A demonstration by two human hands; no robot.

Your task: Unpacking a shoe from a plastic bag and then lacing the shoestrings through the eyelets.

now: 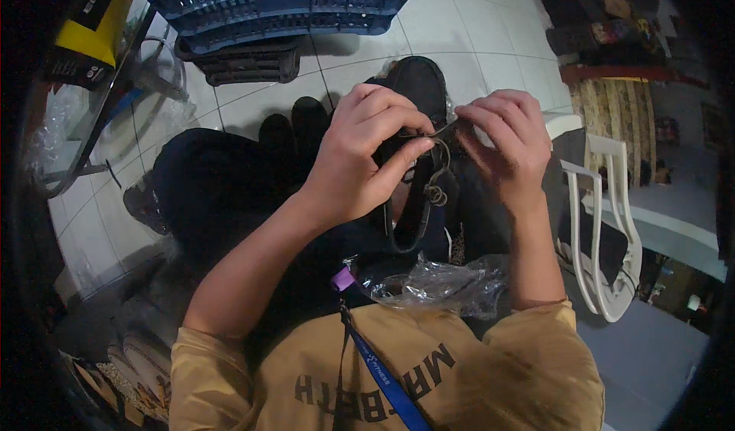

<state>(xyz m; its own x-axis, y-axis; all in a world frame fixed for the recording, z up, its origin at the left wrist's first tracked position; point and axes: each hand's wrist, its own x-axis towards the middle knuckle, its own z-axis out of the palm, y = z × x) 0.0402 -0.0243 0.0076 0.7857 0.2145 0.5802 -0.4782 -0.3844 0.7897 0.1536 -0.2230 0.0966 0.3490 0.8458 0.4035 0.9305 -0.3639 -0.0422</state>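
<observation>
The left hand (pixel 375 148) pinches a thin lace (pixel 436 194) between thumb and index finger, its other fingers bent and stacked above, over the dark shoe (pixel 419 86), which lies between the two hands with its toe pointing far and its open mouth near. To the right, the right hand (pixel 509 136) has its fingers curled in and, as far as the dim light lets one judge, pressed together on another stretch of that lace. A loose pinch on the left could let the strand slip, since it is so fine; the coiled, tangled part hanging beside the shoe's mouth might tighten into a hard knot if the right hand pulled sharply. With no hand gripping the shoe itself, a tug could also tilt it. Around the hands, a yellow and black box (pixel 92 33) stands far left, then a blue crate (pixel 283 6) above a dark crate (pixel 249 62) on the tiled floor. Near the middle, a blue lanyard (pixel 387 381) crosses the tan shirt, and a crumpled clear plastic bag (pixel 452 285) sits in the lap, where it could snag a dropped lace end. At the right, a white plastic chair (pixel 628 266) limits room for the right elbow.
</observation>
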